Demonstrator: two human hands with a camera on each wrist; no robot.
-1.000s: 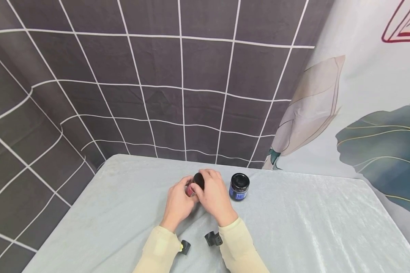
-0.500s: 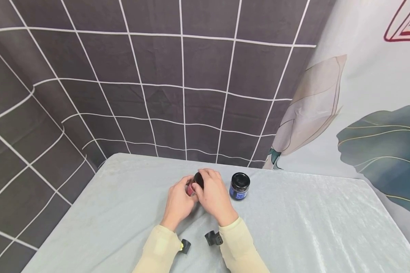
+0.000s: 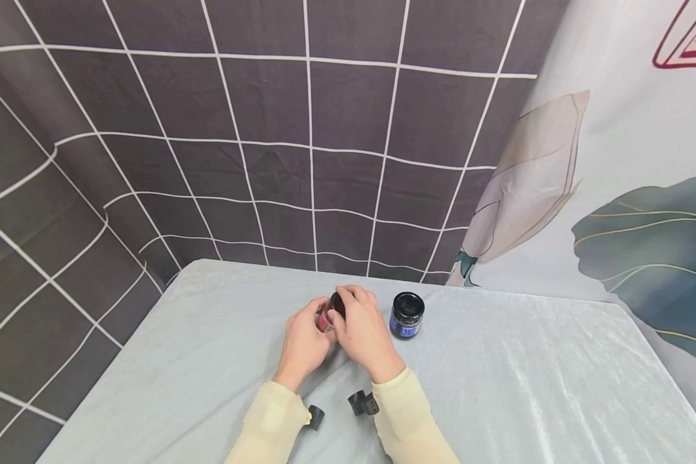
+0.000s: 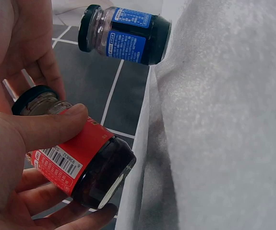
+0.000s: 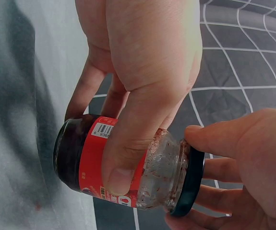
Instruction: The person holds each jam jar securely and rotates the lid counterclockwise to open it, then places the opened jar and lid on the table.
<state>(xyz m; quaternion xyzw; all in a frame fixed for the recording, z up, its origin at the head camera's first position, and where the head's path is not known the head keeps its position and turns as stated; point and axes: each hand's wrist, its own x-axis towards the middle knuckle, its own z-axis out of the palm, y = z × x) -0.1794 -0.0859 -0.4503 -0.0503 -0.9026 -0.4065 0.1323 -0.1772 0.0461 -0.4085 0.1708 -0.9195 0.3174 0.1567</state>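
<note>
My left hand (image 3: 304,345) grips the body of a glass jar with a red label (image 4: 78,158), its thumb pressed across the label. The jar is tilted, its base close over the cloth, and dark contents fill its lower part. On its black lid (image 5: 189,182), the fingers and thumb of my right hand (image 3: 367,332) take hold around the rim. Smears coat the inside of the clear glass under the lid. From the head view, both hands hide most of this jar. Just right of my right hand stands a second jar, blue-labelled (image 3: 406,317), upright with a black lid.
A pale grey-blue cloth (image 3: 499,374) covers the table, whose far edge runs close beyond the jars. Behind it hangs a dark curtain with white grid lines (image 3: 267,161), and a white leaf-patterned curtain (image 3: 539,167) on the right. Black wrist mounts (image 3: 362,404) sit at the sleeves.
</note>
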